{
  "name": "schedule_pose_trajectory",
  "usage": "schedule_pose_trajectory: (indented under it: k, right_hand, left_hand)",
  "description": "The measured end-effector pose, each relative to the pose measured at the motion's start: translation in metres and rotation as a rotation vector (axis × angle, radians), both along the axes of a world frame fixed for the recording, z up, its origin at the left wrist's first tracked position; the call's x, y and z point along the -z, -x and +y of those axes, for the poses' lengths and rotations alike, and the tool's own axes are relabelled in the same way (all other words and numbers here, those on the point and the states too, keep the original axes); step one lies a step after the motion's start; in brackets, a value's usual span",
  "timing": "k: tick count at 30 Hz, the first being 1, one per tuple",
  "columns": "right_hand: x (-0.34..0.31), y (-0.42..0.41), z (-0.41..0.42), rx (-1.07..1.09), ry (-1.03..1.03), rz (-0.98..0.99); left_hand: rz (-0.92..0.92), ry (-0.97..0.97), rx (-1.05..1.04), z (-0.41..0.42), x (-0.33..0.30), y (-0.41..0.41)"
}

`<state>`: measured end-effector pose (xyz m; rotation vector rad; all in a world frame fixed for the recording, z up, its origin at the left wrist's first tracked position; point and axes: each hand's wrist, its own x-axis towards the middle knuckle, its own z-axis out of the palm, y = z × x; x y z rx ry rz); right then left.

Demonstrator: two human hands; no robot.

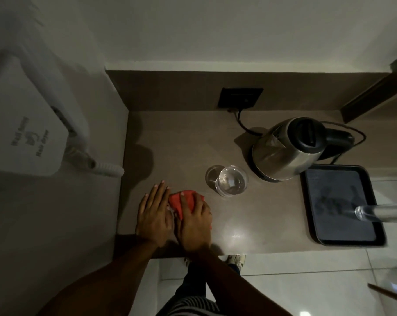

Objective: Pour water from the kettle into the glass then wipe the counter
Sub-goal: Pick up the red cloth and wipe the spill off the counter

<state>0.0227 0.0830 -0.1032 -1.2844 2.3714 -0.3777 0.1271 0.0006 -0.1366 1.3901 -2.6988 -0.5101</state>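
Overhead view of a brown counter set in a wall recess, seen from the head camera. Both hands lie flat at the near left part of the counter. The left hand rests palm down with its fingers spread and straight, its inner edge touching a folded red cloth; it grasps nothing. The right hand lies on top of the cloth, fingers extended over it and pressing it to the surface rather than curled round it. The cloth shows only between and just beyond the two hands.

A clear glass stands upright just right of and slightly beyond the cloth, apart from it; it holds water. A steel kettle with a black lid and handle sits on its base at the far right, near the glass but not touching it. Its cord runs to a dark wall socket on the back panel. A black tray lies at the right edge of the counter, just beside the kettle. A second, clear vessel lies across the tray's right side; what kind it is cannot be told. A bright reflection marks the counter near its front edge. A white wall-mounted hair dryer hangs at the left.
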Motion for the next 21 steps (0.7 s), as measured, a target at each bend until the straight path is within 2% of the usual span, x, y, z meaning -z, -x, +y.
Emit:
schedule_pose_trajectory:
  k: [2,5,9,13,17,21]
  right_hand:
    - [0.004,0.013,0.022,-0.087,0.014,0.012]
    - [0.011,0.049,0.07,-0.105,-0.025,0.031]
    - [0.009,0.128,0.122,-0.01,-0.043,0.152]
    - [-0.001,0.187,0.111,0.176,-0.066,0.233]
    - [-0.004,0.167,0.091,0.433,0.0,0.192]
    - [0.005,0.12,0.083,0.526,0.013,0.179]
  left_hand:
    - [0.023,0.003,-0.003,0.0,0.0,-0.001]
    - [0.041,-0.003,0.0,-0.001,0.001,-0.002]
    - [0.042,-0.012,-0.002,-0.002,0.003,-0.003]
    - [0.03,0.002,0.008,-0.002,0.003,-0.003]
    - [0.026,0.002,0.012,-0.002,0.004,-0.004]
    - [0.032,-0.001,0.006,-0.001,0.003,-0.003]
